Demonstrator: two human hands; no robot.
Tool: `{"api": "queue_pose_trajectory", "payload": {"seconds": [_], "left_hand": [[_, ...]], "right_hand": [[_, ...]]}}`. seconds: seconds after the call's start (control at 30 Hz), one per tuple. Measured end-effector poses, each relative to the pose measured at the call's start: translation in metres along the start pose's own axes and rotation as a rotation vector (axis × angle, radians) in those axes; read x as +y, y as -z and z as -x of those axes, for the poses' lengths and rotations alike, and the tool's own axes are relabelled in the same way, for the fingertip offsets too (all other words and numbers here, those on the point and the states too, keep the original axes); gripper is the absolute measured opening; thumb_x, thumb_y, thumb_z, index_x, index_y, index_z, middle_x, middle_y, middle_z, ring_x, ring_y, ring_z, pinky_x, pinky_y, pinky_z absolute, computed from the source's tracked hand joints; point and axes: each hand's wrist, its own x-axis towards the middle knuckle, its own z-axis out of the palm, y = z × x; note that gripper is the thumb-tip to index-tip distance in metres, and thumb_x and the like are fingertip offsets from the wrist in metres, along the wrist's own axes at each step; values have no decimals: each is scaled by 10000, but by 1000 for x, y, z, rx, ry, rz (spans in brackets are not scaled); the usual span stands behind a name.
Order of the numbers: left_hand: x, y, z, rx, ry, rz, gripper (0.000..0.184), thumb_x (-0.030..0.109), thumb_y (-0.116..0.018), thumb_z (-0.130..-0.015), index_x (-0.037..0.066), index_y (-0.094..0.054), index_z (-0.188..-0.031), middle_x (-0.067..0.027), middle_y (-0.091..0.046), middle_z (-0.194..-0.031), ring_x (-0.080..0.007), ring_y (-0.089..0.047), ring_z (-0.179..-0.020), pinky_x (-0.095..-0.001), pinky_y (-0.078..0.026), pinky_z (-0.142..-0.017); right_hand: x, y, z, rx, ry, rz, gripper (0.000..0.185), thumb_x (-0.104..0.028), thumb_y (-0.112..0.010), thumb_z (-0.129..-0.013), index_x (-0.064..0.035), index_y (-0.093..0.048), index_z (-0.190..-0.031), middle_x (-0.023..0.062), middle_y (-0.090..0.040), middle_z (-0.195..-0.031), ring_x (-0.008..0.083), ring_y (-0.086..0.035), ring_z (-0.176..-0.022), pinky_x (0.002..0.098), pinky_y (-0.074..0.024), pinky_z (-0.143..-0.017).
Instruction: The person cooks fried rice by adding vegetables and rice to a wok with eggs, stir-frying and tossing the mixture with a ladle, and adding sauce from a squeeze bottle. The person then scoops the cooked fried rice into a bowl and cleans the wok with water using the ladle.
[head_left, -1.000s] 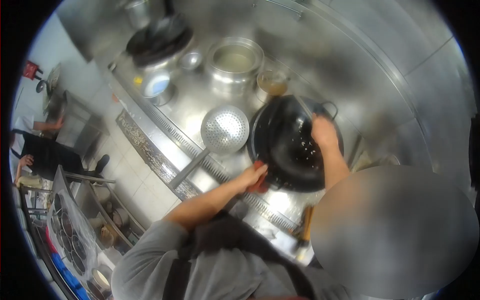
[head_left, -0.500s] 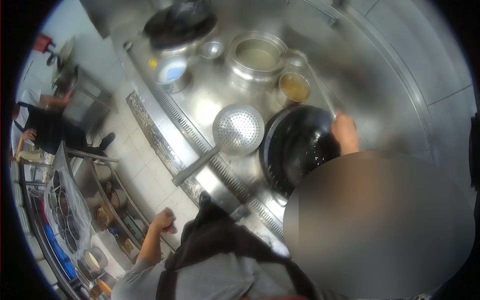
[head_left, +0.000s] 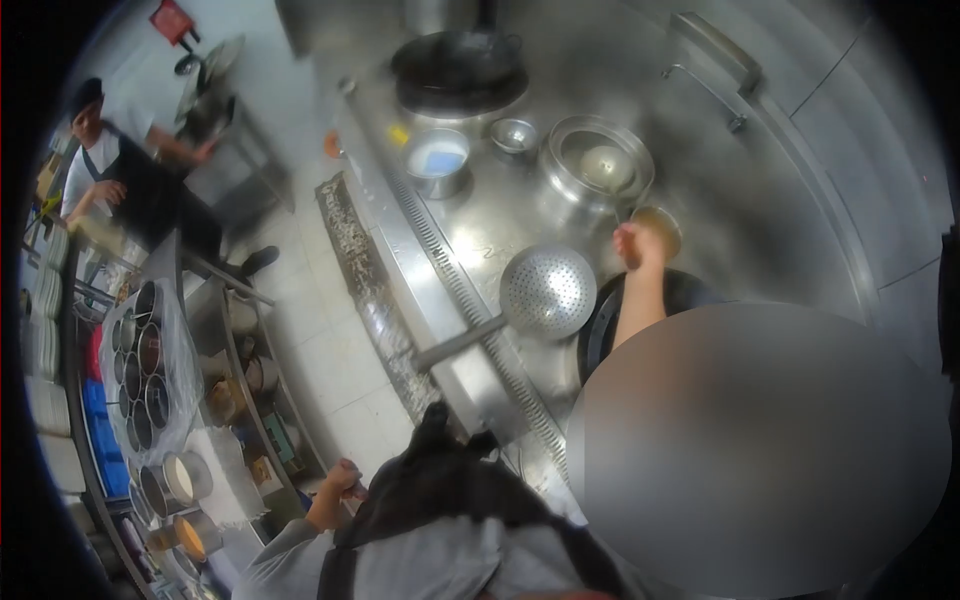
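My right hand is closed around the handle of a ladle, whose bowl is inside the wide metal pot of liquid. Just behind this hand stands a small metal container, partly covered by it. Below my forearm sits a black wok, largely hidden by the forearm and the blurred patch. A perforated strainer lies to the left of the wok, its handle reaching over the stove edge. At my side, my left hand hangs with curled fingers, and I see nothing in it.
Farther along the stove are a second wok, a small metal bowl and a pot with something blue in it. On the left, a shelf unit carries several round containers. Another person in a dark apron stands beyond it.
My right hand has moved from over the wok toward the pot, and the ladle bowl has gone from beside the pot into it. The view has shifted, bringing the other person further into sight.
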Motion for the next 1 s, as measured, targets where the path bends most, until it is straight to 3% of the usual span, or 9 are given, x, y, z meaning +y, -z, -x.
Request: {"api": "queue_pose_trajectory", "payload": {"seconds": [0.07,0.1,0.2,0.23,0.4,0.6,0.7,0.73,1.0], "left_hand": [[-38,4,-46,82,-179,-345,139,142,-626,-782,5,-603,-795,-122,-625,-660,-220,-602,-524,-370,-466,-426],[-18,10,-27,9,28,-183,184,145,-638,-783,-3,-603,-886,-138,-639,-716,-232,-634,-628,-377,-492,-480],[-32,19,-68,41,-88,-158,267,136,-642,-782,-22,-567,-983,-138,-637,-716,-223,-633,-638,-376,-499,-491],[-36,21,-88,97,-254,-182,256,128,-600,-806,-40,-519,-981,-149,-647,-682,-212,-591,-503,-374,-460,-414],[50,50,-81,-116,-107,-142,131,117,-476,-847,-10,-491,-817,-225,-643,-628,-215,-453,-315,-382,-330,-290],[106,65,-99,-213,-231,-43,96,111,-479,-848,22,-446,-863,-191,-597,-572,-193,-419,-296,-333,-292,-262],[119,70,-105,-260,-244,-35,97,109,-481,-848,39,-424,-885,-174,-574,-544,-182,-402,-286,-309,-272,-248],[122,71,-106,-274,-249,-38,101,108,-481,-848,44,-416,-893,-168,-566,-535,-178,-396,-283,-301,-266,-244],[116,67,-129,-363,-183,-136,120,59,-469,-850,119,-390,-916,-116,-485,-483,-167,-389,-285,-307,-237,-239]], "right_hand": [[2,-4,27,0,110,-102,127,-93,-582,-822,27,-543,-843,148,-593,-687,233,-560,-492,329,-459,-417],[3,-6,45,9,156,-181,130,-93,-583,-822,26,-543,-855,148,-593,-688,228,-558,-490,322,-454,-415],[-1,-10,115,59,260,-295,141,-100,-581,-823,25,-540,-875,150,-594,-698,217,-550,-492,306,-442,-412],[-1,-5,137,85,297,-330,150,-107,-579,-825,24,-538,-884,152,-596,-708,212,-545,-494,296,-434,-409],[24,61,235,139,513,-295,147,-133,-578,-817,10,-559,-846,148,-609,-755,192,-539,-503,264,-419,-404],[50,107,377,566,450,144,169,-85,-585,-777,40,-586,-893,84,-599,-708,158,-539,-490,278,-407,-410],[81,155,426,823,340,453,441,-119,-591,-740,42,-537,-1147,101,-624,-731,166,-552,-505,279,-447,-432],[84,154,452,826,264,444,423,-73,-624,-724,102,-547,-1101,89,-580,-695,175,-541,-486,293,-397,-416],[148,145,605,792,98,603,457,-42,-623,-726,90,-540,-1155,65,-576,-702,140,-538,-517,287,-415,-447]]}}
